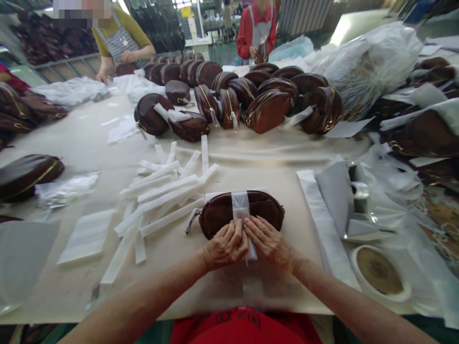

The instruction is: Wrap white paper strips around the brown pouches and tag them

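A dark brown oval leather bag [263, 203] lies before me on the table, with a white translucent strip [240, 200] wrapped across its middle. The fingers of my left hand [227, 244] are curled in a pinch on this strip at the bag's lower front. My right hand [270, 241] lies with its fingers stretched out over the strip and the bag's front, its fingertips close to the left ones. Below the hands, a loose end of the strip hangs down. At the bag's left end is a wrapped zipper pull [192, 220].
Loose white strips [168, 196] are heaped to the left, near a stack of white sheets [87, 235]. On the right stand a tape dispenser [349, 203] and a tape roll [379, 272]. Rows of brown bags [268, 111] fill the back, where two people [124, 40] work.
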`<state>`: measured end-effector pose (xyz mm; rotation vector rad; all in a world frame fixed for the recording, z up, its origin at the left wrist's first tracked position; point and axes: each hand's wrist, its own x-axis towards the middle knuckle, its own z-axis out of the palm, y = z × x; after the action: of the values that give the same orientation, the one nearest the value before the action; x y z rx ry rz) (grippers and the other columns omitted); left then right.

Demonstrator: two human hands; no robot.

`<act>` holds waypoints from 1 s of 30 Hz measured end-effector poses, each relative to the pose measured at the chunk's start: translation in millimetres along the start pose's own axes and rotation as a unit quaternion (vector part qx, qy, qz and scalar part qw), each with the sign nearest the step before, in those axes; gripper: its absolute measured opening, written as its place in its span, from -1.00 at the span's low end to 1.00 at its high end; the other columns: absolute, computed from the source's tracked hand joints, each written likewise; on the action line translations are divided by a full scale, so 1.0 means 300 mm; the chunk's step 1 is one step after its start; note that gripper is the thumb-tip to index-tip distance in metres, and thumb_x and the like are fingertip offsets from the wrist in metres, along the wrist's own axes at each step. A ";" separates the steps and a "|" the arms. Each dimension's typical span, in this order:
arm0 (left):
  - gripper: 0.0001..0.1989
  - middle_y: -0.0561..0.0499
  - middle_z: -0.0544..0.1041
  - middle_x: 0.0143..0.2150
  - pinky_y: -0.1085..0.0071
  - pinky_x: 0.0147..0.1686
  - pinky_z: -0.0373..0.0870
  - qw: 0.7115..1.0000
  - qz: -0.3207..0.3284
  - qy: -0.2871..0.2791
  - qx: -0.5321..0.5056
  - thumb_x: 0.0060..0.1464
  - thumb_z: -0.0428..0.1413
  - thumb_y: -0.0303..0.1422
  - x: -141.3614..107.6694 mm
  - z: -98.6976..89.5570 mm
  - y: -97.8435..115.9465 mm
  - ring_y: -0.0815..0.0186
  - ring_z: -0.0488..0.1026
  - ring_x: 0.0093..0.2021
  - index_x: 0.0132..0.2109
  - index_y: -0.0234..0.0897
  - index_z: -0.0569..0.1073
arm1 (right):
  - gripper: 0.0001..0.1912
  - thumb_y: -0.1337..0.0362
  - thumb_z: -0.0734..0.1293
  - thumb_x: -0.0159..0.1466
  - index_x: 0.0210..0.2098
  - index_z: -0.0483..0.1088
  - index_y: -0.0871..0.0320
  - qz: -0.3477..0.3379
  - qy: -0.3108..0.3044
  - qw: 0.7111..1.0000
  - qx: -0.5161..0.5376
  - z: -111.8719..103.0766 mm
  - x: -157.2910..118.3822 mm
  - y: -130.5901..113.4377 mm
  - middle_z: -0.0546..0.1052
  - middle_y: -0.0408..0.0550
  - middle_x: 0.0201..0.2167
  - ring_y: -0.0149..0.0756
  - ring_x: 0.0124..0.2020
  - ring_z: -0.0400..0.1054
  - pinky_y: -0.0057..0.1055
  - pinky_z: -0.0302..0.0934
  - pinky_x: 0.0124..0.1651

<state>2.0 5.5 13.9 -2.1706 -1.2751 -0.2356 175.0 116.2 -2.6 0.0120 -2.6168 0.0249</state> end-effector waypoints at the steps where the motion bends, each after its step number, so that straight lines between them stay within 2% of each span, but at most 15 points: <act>1: -0.81 -0.35 0.51 -0.10 0.24 -0.12 0.43 1.000 0.004 0.000 0.001 0.19 -0.12 -0.46 -0.002 0.005 -0.002 0.10 0.51 -0.11 -0.12 -0.41 0.32 | -0.60 0.53 0.09 0.28 0.08 0.28 0.45 0.001 -0.004 1.000 -0.007 0.001 0.001 0.000 0.39 0.25 0.08 -0.02 0.22 0.12 -0.04 0.25 0.13; 5: -0.81 -0.36 0.51 -0.11 0.23 -0.13 0.43 1.000 0.026 0.008 -0.005 0.21 -0.13 -0.44 -0.002 0.008 -0.030 0.11 0.50 -0.10 -0.12 -0.41 0.32 | -0.58 0.53 0.09 0.26 0.09 0.28 0.47 -0.033 -0.058 0.997 -0.031 -0.028 0.024 0.027 0.36 0.25 0.11 -0.02 0.15 0.21 -0.09 0.22 0.14; 8: -0.81 -0.40 0.49 -0.10 0.21 -0.14 0.42 0.998 0.050 0.006 -0.026 0.20 -0.11 -0.45 0.006 0.019 -0.067 0.07 0.49 -0.09 -0.10 -0.45 0.32 | -0.57 0.49 0.11 0.27 0.11 0.26 0.45 -0.065 -0.101 0.992 -0.030 -0.036 0.039 0.059 0.34 0.25 0.13 -0.04 0.15 0.20 -0.11 0.20 0.14; 13: -0.74 -0.34 0.46 -0.02 0.22 -0.06 0.33 0.996 0.054 -0.003 -0.065 0.15 -0.13 -0.58 0.014 0.040 -0.114 0.08 0.41 0.01 -0.06 -0.45 0.36 | -0.56 0.39 0.11 0.31 0.17 0.20 0.40 -0.011 -0.113 0.992 -0.045 0.002 0.033 0.082 0.23 0.20 0.22 -0.08 0.18 0.11 -0.13 0.10 0.18; 16: -0.63 -0.21 0.43 0.06 0.22 -0.02 0.24 0.992 0.002 -0.013 -0.125 0.14 -0.17 -0.61 0.005 0.019 -0.118 0.14 0.36 0.04 0.02 -0.38 0.35 | -0.56 0.37 0.08 0.34 0.18 0.18 0.35 0.002 -0.116 0.991 -0.066 0.008 0.028 0.077 0.21 0.10 0.24 -0.12 0.18 0.10 -0.19 0.04 0.22; 19: -0.60 -0.16 0.42 0.07 0.24 -0.02 0.23 0.971 -0.051 -0.030 -0.232 0.14 -0.16 -0.52 0.005 -0.010 -0.128 0.17 0.34 0.02 0.09 -0.35 0.34 | -0.57 0.35 0.05 0.36 0.17 0.19 0.33 0.004 -0.109 0.992 -0.070 0.001 0.028 0.073 0.24 0.05 0.23 -0.16 0.17 0.09 -0.24 0.01 0.22; 21: -0.67 -0.09 0.46 -0.01 0.35 -0.07 0.29 0.945 -0.075 -0.056 -0.315 0.18 -0.14 -0.43 0.020 -0.011 -0.139 0.25 0.37 -0.05 0.02 -0.28 0.40 | -0.58 0.34 0.05 0.36 0.16 0.21 0.34 0.004 -0.097 0.993 -0.067 0.000 0.028 0.073 0.25 0.06 0.22 -0.16 0.17 0.09 -0.24 0.00 0.22; 23: -0.74 -0.01 0.50 -0.18 0.46 -0.19 0.33 0.923 -0.129 -0.064 -0.356 0.23 -0.12 -0.36 0.041 0.006 -0.143 0.34 0.41 -0.18 -0.19 -0.23 0.46 | -0.58 0.33 0.05 0.36 0.16 0.21 0.34 0.003 -0.091 0.994 -0.063 0.006 0.026 0.075 0.25 0.08 0.21 -0.15 0.17 0.10 -0.23 0.00 0.21; 25: -0.72 0.00 0.49 -0.28 0.48 -0.28 0.34 0.928 -0.178 -0.025 -0.328 0.24 -0.08 -0.25 0.056 0.034 -0.132 0.35 0.41 -0.28 -0.32 -0.24 0.44 | -0.57 0.31 0.07 0.36 0.16 0.20 0.34 0.003 -0.090 0.994 -0.066 0.014 0.024 0.077 0.25 0.10 0.21 -0.15 0.16 0.11 -0.23 0.00 0.21; 26: -0.71 -0.02 0.49 -0.29 0.46 -0.29 0.33 0.938 -0.183 0.007 -0.294 0.23 -0.06 -0.20 0.060 0.049 -0.122 0.33 0.41 -0.28 -0.31 -0.25 0.43 | -0.57 0.30 0.07 0.36 0.16 0.21 0.34 0.004 -0.087 0.994 -0.070 0.017 0.023 0.078 0.25 0.10 0.21 -0.14 0.15 0.12 -0.22 0.00 0.21; 28: -0.73 -0.08 0.49 -0.22 0.39 -0.24 0.32 0.963 -0.151 0.058 -0.213 0.21 -0.04 -0.19 0.056 0.071 -0.097 0.27 0.42 -0.23 -0.18 -0.29 0.44 | -0.58 0.28 0.09 0.36 0.14 0.24 0.35 0.003 -0.085 0.993 -0.079 0.020 0.025 0.078 0.26 0.11 0.21 -0.14 0.14 0.15 -0.24 -0.01 0.21; 30: -0.70 -0.12 0.49 -0.12 0.29 -0.10 0.28 0.980 -0.114 0.076 -0.142 0.20 -0.01 -0.26 0.041 0.085 -0.076 0.21 0.41 -0.16 0.01 -0.28 0.39 | -0.60 0.29 0.09 0.36 0.11 0.26 0.35 -0.004 -0.095 0.991 -0.092 0.015 0.029 0.077 0.27 0.14 0.19 -0.17 0.13 0.18 -0.26 -0.01 0.21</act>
<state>-14.3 37.5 8.1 -2.1839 -1.4747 -0.7016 164.7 139.2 -2.5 -0.0415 -2.7981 -0.2327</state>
